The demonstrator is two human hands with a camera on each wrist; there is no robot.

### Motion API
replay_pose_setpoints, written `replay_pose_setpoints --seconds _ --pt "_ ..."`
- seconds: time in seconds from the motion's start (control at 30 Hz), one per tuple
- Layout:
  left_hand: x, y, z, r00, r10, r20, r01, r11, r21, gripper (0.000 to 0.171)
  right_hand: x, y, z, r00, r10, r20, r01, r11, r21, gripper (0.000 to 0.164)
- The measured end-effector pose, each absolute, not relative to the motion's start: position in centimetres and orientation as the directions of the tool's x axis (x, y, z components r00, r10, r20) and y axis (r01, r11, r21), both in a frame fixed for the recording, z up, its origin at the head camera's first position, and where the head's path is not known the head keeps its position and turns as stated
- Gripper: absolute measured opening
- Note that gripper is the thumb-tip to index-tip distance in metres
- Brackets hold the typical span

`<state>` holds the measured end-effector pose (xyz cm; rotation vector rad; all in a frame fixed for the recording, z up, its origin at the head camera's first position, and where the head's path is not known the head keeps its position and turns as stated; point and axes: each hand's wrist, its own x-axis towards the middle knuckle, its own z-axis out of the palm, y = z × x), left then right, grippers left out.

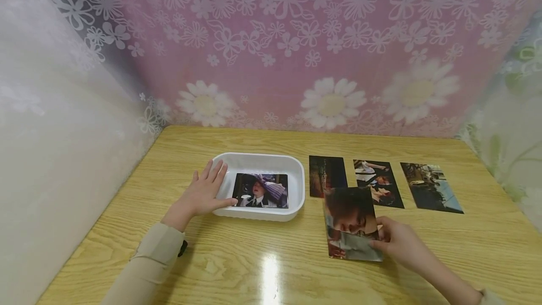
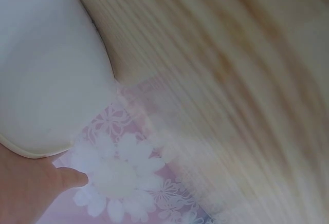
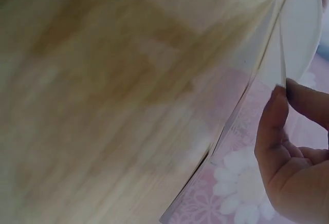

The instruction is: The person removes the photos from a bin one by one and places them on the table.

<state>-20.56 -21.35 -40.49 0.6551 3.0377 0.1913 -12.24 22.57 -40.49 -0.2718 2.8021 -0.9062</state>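
The held photo (image 1: 351, 225) is in front of the row of cards, right of the tray, pinched at its right edge between thumb and fingers of the right hand (image 1: 400, 241). Glare washes out its lower part; in the right wrist view it shows nearly edge-on, its picture unreadable. Whether its near edge touches the table (image 1: 237, 258) I cannot tell.

From the head view it covers the bottom corner of the dark card (image 1: 328, 173), whose print is too dim to make out, and a lower corner of the middle card (image 1: 378, 178). The street-scene card (image 1: 432, 186) lies fully visible beyond.

The left hand (image 1: 207, 189), fingers spread and gripping nothing, rests over the left side of the white tray (image 1: 262, 155), hiding part of its rim. The thumb tip meets the left edge of the tray card (image 1: 262, 191). A small black object (image 1: 183, 248) at the left cuff is mostly hidden.
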Motion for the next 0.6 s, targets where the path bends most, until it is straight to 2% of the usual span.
replay_pose_setpoints --seconds 0.17,0.27,0.37,0.6 --pt "-20.5 -21.4 -40.5 -0.912 0.411 0.0 0.408 0.905 0.122 0.098 -11.9 22.1 -41.0 -0.946 -0.271 -0.176 -0.126 0.812 -0.569 0.073" --pt "-20.6 -21.4 -40.4 -0.911 0.412 0.005 0.409 0.904 0.12 0.097 -11.8 21.5 -41.3 -0.933 -0.29 -0.215 -0.122 0.813 -0.569 0.085" --pt "-20.6 -21.4 -40.4 -0.911 0.412 0.015 0.411 0.904 0.117 0.097 -11.9 20.9 -41.3 -0.924 -0.302 -0.232 -0.127 0.819 -0.559 0.089" --pt "-20.6 -21.4 -40.5 -0.912 0.41 -0.002 0.408 0.906 0.111 0.098 -12.2 19.9 -41.3 -0.911 -0.333 -0.244 -0.159 0.828 -0.538 0.085"
